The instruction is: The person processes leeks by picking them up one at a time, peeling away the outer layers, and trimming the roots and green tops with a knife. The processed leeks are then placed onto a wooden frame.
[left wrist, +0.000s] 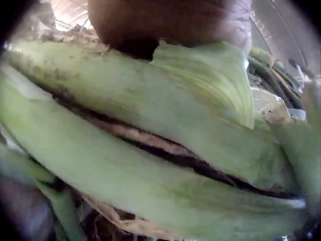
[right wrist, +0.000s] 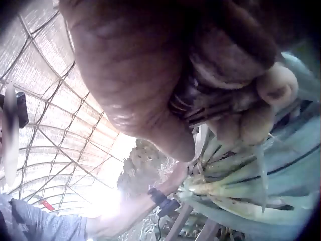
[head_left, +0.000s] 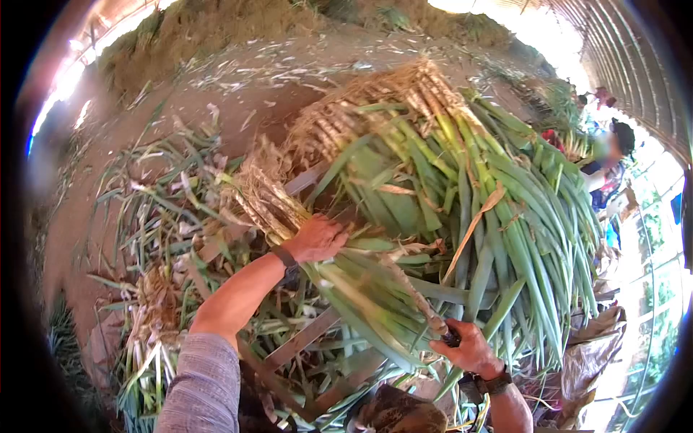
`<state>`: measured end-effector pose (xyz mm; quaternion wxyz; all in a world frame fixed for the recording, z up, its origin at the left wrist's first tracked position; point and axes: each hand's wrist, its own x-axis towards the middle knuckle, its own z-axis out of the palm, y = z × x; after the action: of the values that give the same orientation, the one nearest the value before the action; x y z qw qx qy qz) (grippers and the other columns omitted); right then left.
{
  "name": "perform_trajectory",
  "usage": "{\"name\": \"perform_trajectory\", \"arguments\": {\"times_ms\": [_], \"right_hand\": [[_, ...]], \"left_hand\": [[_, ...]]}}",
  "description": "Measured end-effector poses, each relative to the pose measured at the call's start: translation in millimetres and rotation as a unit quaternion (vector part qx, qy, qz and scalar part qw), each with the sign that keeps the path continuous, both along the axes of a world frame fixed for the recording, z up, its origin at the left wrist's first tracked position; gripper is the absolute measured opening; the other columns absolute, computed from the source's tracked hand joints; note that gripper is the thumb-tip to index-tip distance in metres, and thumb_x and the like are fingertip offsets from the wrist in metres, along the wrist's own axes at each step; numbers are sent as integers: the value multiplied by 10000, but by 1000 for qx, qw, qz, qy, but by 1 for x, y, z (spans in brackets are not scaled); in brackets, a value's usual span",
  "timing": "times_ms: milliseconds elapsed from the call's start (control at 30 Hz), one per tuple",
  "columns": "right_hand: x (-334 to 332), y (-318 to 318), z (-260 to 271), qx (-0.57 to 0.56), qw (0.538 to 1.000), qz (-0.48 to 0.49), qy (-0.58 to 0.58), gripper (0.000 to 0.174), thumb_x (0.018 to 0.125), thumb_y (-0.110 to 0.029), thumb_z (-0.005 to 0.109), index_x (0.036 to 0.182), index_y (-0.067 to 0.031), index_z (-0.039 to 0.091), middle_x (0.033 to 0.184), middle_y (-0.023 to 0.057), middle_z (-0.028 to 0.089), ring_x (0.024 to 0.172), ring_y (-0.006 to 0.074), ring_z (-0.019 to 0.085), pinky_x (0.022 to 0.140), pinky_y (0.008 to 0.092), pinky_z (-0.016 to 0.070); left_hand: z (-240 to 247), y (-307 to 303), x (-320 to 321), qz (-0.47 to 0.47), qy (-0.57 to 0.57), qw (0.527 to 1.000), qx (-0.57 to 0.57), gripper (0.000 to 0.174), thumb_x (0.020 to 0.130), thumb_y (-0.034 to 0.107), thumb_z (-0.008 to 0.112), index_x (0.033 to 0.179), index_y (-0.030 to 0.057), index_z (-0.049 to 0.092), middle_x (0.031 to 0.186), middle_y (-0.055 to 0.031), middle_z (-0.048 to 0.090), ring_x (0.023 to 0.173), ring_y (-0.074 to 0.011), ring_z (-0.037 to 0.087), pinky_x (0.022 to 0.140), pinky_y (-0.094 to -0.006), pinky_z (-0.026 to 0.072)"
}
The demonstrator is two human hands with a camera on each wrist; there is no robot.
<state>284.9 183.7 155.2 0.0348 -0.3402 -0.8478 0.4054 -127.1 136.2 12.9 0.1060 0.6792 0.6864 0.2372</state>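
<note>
My left hand (head_left: 315,238) grips a small bunch of leek-like plants (head_left: 350,285), its roots toward the upper left and its green leaves toward the lower right. Broad green leaves (left wrist: 150,170) fill the left wrist view, below part of the hand (left wrist: 170,22). The fingers of my right hand (head_left: 473,350) curl round the dark handle of a long, narrow, brownish tool (head_left: 415,294), which lies over the bunch's leaves and points up and left. Close up in the right wrist view, the right hand (right wrist: 170,70) wraps the dark handle (right wrist: 200,105).
A large pile of the same plants (head_left: 462,173) lies beyond and right of the hands. Loose leaves and stalks (head_left: 159,187) litter the left side. Metal bars (head_left: 303,335) run beneath the bunch. A person (head_left: 610,169) is at the far right, near a brown sheet (head_left: 595,346).
</note>
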Motion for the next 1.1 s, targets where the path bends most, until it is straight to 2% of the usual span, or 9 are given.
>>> {"name": "perform_trajectory", "arguments": {"times_ms": [167, 233, 367, 567, 600, 633, 733, 1000, 1100], "right_hand": [[-15, -22, 10, -23, 995, 54, -79, 311, 783, -269, 758, 950, -28, 655, 685, 125, 618, 611, 255, 607, 607, 377, 486], [-21, -33, 13, 48, 989, 90, -103, 333, 768, -301, 755, 928, -29, 649, 704, 158, 633, 662, 353, 630, 628, 421, 492], [-34, -42, 6, 148, 973, 134, -120, 410, 766, -336, 732, 1032, -31, 672, 805, 219, 670, 786, 402, 658, 709, 463, 517], [-93, -43, -11, 168, 960, 166, -148, 384, 775, -376, 691, 990, -60, 658, 785, 226, 658, 787, 446, 625, 727, 500, 499], [-108, -40, -14, 156, 962, 158, -157, 373, 784, -388, 664, 990, -77, 665, 820, 216, 667, 809, 438, 631, 729, 506, 496], [-119, -40, -16, 144, 964, 148, -167, 366, 794, -400, 637, 991, -94, 673, 856, 207, 676, 832, 429, 636, 731, 512, 494], [-139, -40, -28, 166, 958, 175, -155, 359, 776, -387, 641, 982, -96, 682, 884, 212, 679, 857, 422, 638, 747, 508, 494], [-155, -35, -11, 173, 965, 164, -113, 455, 747, -377, 680, 1056, -42, 666, 914, 222, 673, 883, 413, 632, 815, 475, 500], [-141, -35, -14, 160, 967, 173, -98, 462, 746, -353, 689, 1055, -11, 656, 954, 237, 663, 889, 411, 628, 814, 468, 499]], "left_hand": [[0, -52, 14, 13, 73, 987, 144, 421, 997, 374, 439, 1226, 39, 549, 1275, -210, 536, 1168, -360, 501, 1055, -529, 382], [19, -72, 23, 135, -98, 976, 142, 354, 990, 307, 481, 1193, 31, 570, 1248, -217, 550, 1196, -346, 511, 1048, -512, 403], [28, -138, 2, 332, -335, 879, 72, 234, 989, 193, 507, 1126, 31, 608, 989, -137, 655, 838, -229, 637, 759, -373, 553], [-14, -160, 0, 345, -636, 690, 5, 288, 931, 215, 596, 1108, -12, 602, 864, -100, 637, 716, -180, 580, 638, -364, 478], [-24, -154, -4, 380, -486, 787, 21, 303, 927, 172, 574, 1153, -29, 576, 888, -118, 625, 746, -209, 592, 656, -379, 462], [-31, -149, -2, 381, -488, 785, 24, 303, 927, 172, 574, 1153, -29, 576, 888, -118, 625, 746, -209, 592, 656, -379, 462], [-50, -131, -4, 456, -488, 725, 167, 365, 905, 175, 591, 1208, -25, 546, 953, -139, 616, 849, -249, 606, 731, -452, 472], [-68, -113, -33, 589, -560, 566, 139, 405, 926, 275, 638, 1191, -5, 512, 1017, -147, 598, 891, -255, 607, 731, -495, 486], [-143, -102, -59, 595, -492, 604, 200, 322, 912, 229, 666, 1060, -2, 497, 859, -105, 550, 713, -240, 567, 573, -478, 464]]}}
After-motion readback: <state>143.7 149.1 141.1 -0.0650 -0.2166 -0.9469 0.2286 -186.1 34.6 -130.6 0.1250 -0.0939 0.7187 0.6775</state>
